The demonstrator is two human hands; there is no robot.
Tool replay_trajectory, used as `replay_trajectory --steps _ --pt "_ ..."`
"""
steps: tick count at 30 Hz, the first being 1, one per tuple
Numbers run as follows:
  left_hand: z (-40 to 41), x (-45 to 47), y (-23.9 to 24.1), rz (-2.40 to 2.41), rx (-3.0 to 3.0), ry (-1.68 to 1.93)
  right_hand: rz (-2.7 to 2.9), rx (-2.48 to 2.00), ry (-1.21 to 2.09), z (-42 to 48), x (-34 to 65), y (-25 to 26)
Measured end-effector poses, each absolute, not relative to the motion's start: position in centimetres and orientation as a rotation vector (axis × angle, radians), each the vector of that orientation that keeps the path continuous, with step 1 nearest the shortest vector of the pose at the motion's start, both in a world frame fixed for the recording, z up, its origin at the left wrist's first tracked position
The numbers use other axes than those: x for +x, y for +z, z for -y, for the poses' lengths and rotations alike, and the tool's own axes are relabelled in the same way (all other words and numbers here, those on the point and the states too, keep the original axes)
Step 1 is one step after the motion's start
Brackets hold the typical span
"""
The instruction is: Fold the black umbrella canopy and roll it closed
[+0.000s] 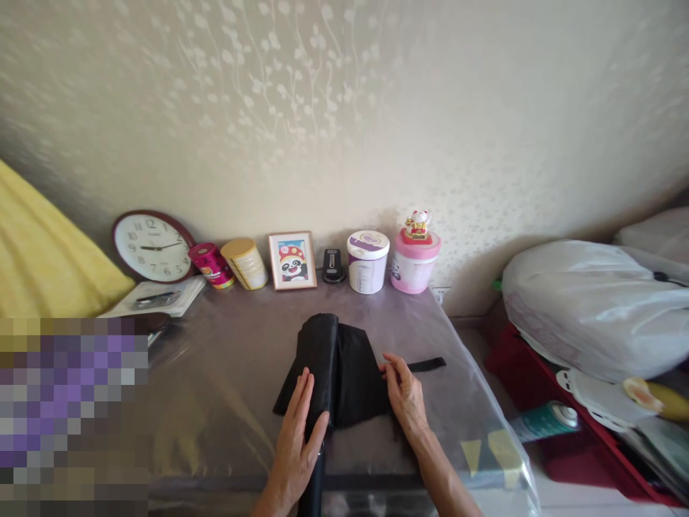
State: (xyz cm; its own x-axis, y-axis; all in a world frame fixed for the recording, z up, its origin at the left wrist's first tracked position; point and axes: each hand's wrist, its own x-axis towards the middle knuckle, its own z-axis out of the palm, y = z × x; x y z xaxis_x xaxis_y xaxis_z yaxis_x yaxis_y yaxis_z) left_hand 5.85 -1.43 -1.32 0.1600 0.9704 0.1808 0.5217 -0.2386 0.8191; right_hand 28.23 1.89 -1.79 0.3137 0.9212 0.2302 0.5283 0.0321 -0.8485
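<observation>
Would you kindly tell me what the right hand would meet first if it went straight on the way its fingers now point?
The right hand would most likely meet the umbrella first: the fingers point at its edge, though contact is hard to judge.

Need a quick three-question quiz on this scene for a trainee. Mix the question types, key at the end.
1. What does the cat figurine stand on?
A) the wall clock
B) the pink tub
C) the yellow-lidded tin

2. True or false: the left hand lies on the black umbrella.

3. Short answer: which hand is nearer the free end of the black strap?

Key:
1. B
2. True
3. The right hand
</observation>
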Motion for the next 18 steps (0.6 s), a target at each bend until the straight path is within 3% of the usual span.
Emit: replay_trajectory --steps 18 --pt "1.46 5.89 -1.21 -1.431 1.842 0.964 1.423 -1.647 0.594 -1.54 27.78 -1.46"
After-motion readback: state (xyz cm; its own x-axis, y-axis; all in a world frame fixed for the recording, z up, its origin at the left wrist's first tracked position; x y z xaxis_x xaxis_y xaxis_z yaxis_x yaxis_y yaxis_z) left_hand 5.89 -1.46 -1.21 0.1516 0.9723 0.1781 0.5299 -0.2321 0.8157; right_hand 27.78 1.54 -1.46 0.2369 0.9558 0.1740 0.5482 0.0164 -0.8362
